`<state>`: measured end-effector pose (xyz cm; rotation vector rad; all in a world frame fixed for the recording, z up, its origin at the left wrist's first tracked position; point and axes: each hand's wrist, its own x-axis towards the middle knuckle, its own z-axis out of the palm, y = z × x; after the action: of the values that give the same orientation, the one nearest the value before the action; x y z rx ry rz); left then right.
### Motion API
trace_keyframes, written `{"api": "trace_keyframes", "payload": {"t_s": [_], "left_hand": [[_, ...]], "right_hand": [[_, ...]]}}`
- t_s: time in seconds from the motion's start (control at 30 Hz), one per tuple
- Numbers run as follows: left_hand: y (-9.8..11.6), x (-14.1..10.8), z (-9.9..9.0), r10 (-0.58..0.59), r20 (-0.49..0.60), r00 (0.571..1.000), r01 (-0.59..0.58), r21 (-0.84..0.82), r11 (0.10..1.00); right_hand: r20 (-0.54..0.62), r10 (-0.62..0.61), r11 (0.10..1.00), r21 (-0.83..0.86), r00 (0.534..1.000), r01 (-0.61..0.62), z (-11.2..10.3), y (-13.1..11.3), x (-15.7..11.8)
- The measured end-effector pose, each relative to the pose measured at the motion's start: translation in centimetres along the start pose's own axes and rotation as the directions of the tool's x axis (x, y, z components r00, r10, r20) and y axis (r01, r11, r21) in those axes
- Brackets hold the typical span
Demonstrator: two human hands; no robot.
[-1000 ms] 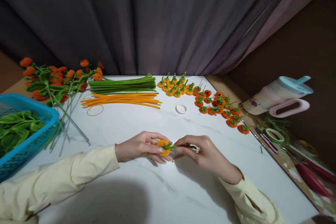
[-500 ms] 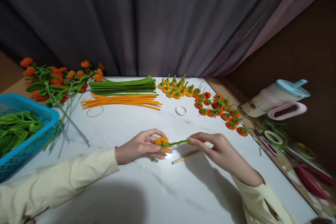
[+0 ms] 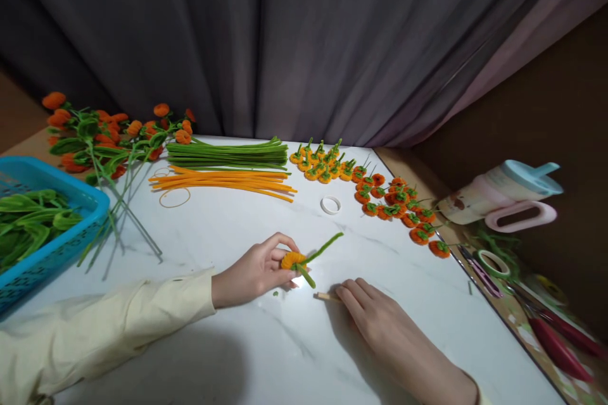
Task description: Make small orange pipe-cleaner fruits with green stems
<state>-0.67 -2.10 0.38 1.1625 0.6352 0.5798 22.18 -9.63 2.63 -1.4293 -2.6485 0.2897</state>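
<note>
My left hand (image 3: 259,272) pinches a yellow-orange pipe-cleaner flower (image 3: 292,261) above the white table. Two green pipe-cleaner ends (image 3: 324,249) stick out from the flower's green centre, one up to the right, the other down to the right. My right hand (image 3: 375,316) rests low on the table with its fingers closed over a thin wooden stick (image 3: 325,296). Only the left tip of that stick shows; the rest is covered by the hand.
Green pipe cleaners (image 3: 228,155) and orange pipe cleaners (image 3: 223,182) lie behind. Several yellow flowers (image 3: 325,174) and orange flowers (image 3: 398,196) stand at back right. A blue basket (image 3: 102,209) of leaves is left. A tape ring (image 3: 330,205), tumbler (image 3: 494,190) and red-handled pliers (image 3: 558,348) are right.
My right hand has let go of the green stem and come down onto the wooden stick. The flower stays in my left hand, and a second green end now shows.
</note>
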Motion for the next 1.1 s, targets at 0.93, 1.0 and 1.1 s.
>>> {"api": "trace_keyframes", "payload": {"t_s": [0.93,1.0,1.1], "left_hand": [[-1.2,-0.6,0.1,0.144,-0.032,0.989,-0.119,0.413,0.903],[-1.2,-0.5,0.1,0.132,-0.037,0.991,-0.107,0.39,0.914],[-1.2,-0.4,0.1,0.112,-0.04,0.993,-0.091,0.348,0.933]], "right_hand": [[0.501,0.286,-0.202,0.865,0.817,-0.46,-0.5,-4.2,3.9],[0.497,0.299,-0.195,0.867,0.815,-0.458,-0.5,-4.2,3.9],[0.491,0.289,-0.169,0.871,0.822,-0.461,-0.5,-4.0,3.7]]}}
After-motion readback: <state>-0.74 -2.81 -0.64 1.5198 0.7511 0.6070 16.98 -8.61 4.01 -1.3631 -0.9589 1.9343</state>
